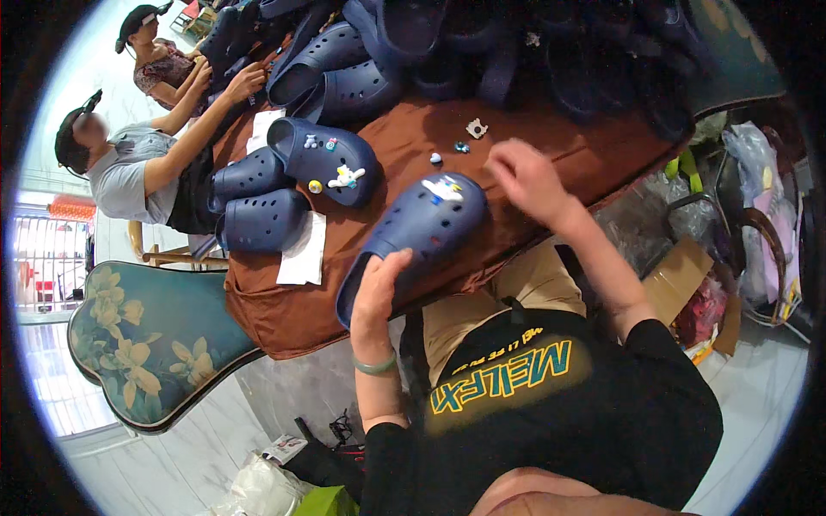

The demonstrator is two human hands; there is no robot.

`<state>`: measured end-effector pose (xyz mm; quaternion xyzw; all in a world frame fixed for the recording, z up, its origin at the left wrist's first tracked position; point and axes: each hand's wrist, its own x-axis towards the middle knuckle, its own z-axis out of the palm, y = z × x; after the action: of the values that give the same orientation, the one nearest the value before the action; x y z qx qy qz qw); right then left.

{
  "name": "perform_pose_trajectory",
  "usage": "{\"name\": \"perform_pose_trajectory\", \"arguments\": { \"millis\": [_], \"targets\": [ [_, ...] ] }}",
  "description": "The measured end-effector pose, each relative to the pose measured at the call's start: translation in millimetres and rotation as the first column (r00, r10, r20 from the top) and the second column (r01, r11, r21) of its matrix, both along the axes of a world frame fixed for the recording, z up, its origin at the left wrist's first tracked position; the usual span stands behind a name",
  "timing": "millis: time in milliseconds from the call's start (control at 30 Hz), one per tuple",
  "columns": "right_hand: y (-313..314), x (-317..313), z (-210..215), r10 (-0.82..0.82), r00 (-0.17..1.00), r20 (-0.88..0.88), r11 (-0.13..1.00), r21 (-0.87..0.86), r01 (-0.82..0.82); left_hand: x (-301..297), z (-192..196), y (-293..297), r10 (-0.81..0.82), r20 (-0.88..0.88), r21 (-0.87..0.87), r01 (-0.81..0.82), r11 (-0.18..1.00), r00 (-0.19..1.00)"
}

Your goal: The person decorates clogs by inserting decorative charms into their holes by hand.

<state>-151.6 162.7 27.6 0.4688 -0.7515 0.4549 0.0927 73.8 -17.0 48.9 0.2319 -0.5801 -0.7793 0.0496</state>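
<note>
A navy clog (423, 225) with round holes lies tilted in front of me, a white character charm (442, 188) fixed near its toe. My left hand (379, 284) grips it at the heel opening, thumb on the outside and the other fingers partly hidden. Just right of the toe, my right hand (527, 176) is raised with curled fingers, a little blurred; whatever it may hold is hidden. Loose on the brown cloth beyond the toe are a white charm (476, 128), a small blue charm (462, 147) and a small white-and-blue charm (435, 158).
A decorated navy clog (331, 159) with several charms stands to the left, beside plain clogs (262, 221) and white paper (303, 258). More clogs are piled at the far side (357, 90). Two people work at the far left. Bags and cardboard (680, 275) sit at the right.
</note>
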Motion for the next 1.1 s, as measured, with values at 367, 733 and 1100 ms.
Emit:
{"name": "perform_pose_trajectory", "arguments": {
  "millis": [367,733,1100],
  "targets": [
    [-50,-70,-54,-0.017,0.994,0.108,0.975,0.222,-0.008,2,-18,-9,0.244,0.025,0.556,-0.217,0.803,0.969],
    [-41,-71,-60,0.052,0.994,0.099,0.993,0.096,-0.061,-22,-6,11,0.202,-0.164,0.415,-0.118,0.902,0.966],
    [-30,-59,-67,-0.058,0.955,0.289,0.997,0.063,0.042,-10,-11,23,0.203,-0.191,0.412,-0.110,0.905,0.960]
  ]
}}
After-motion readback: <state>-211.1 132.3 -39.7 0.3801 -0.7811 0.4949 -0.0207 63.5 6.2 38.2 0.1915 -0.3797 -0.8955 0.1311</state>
